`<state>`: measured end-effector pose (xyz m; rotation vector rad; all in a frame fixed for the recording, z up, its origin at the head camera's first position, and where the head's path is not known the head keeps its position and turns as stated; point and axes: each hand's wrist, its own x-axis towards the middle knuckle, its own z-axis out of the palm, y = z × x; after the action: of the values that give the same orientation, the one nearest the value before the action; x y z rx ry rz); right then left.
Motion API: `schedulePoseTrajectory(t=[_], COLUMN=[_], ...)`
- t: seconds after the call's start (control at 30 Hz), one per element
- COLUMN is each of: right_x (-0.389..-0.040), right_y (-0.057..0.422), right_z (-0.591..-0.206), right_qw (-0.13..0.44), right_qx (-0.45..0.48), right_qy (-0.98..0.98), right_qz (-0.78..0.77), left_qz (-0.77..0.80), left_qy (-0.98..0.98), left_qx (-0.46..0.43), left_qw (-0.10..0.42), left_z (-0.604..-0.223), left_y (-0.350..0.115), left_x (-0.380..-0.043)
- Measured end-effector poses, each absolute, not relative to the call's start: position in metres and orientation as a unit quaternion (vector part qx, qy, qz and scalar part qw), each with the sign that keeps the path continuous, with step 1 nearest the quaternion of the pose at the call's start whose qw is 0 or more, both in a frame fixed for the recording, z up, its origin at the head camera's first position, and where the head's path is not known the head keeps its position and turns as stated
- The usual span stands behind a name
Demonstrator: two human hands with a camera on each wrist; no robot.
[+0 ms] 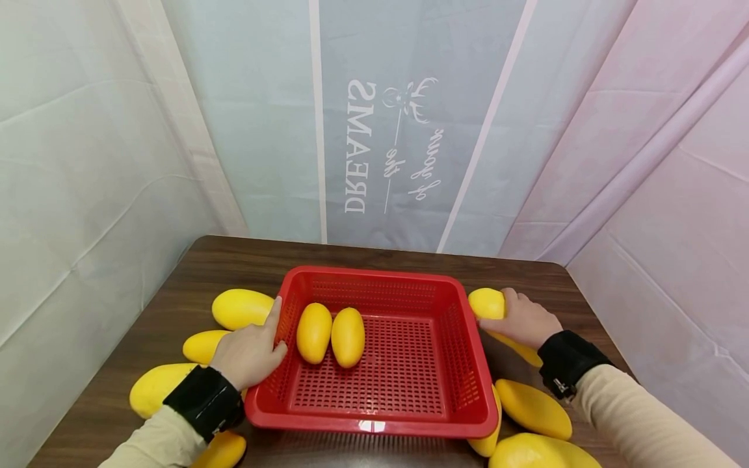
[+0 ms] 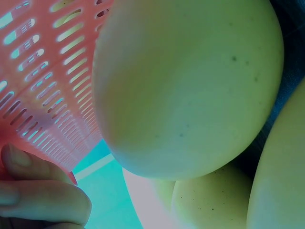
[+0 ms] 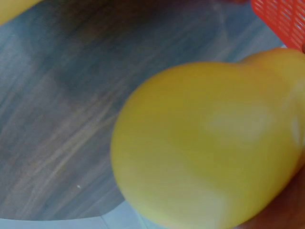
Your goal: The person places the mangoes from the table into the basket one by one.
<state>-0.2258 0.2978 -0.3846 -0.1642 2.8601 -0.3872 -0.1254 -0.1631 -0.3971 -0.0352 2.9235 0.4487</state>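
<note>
A red plastic basket [image 1: 374,429] with slotted walls stands on the table, with two yellow mangoes [image 1: 314,333] lying side by side in its left half. My left hand [image 1: 248,354] grips the basket's left rim, index finger along it and thumb toward the inside. In the left wrist view, curled fingers [image 2: 43,200] show by the basket's outer wall, near a large mango [image 2: 190,90]. Right of the basket, my right hand [image 1: 523,318] holds a mango [image 1: 487,303], which fills much of the right wrist view. Another mango [image 1: 517,349] lies partly hidden below that hand.
Several mangoes [image 1: 240,309] lie left of the basket, some partly behind the left hand and wrist. More mangoes [image 1: 534,408] lie at the front right, against or near the basket. The dark wooden table [image 1: 246,260] meets a printed curtain [image 1: 398,162] at the back.
</note>
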Motion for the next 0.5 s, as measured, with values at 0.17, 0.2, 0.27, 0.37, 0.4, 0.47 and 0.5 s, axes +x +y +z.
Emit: schedulePoseTrajectory(t=[0.17,0.2,0.27,0.37,0.4,0.47,0.5], right_x=[-0.23,-0.231,-0.232,-0.232,-0.232,-0.231,-0.231], right_y=[0.297,0.296,0.294,0.29,0.289,0.286,0.284], right_z=[-0.377,-0.375,-0.371,-0.365,-0.363,-0.361,-0.359], right_qw=[0.094,0.089,0.079,0.07,0.069,0.065,0.064], right_qx=[-0.058,-0.059,-0.06,-0.057,-0.056,-0.054,-0.054], right_qy=[0.984,0.983,0.983,0.983,0.983,0.983,0.983], right_qz=[-0.143,-0.146,-0.152,-0.16,-0.162,-0.162,-0.164], left_qz=[0.15,0.151,0.151,0.15,0.151,0.151,0.151], left_qy=[0.984,0.984,0.984,0.984,0.984,0.983,0.983], left_qx=[-0.012,-0.012,-0.014,-0.014,-0.014,-0.015,-0.016], left_qw=[0.095,0.095,0.097,0.098,0.098,0.099,0.099], left_z=[-0.397,-0.396,-0.396,-0.396,-0.395,-0.395,-0.395], left_y=[-0.163,-0.162,-0.162,-0.162,-0.162,-0.162,-0.162], left_x=[-0.126,-0.126,-0.126,-0.126,-0.126,-0.126,-0.126])
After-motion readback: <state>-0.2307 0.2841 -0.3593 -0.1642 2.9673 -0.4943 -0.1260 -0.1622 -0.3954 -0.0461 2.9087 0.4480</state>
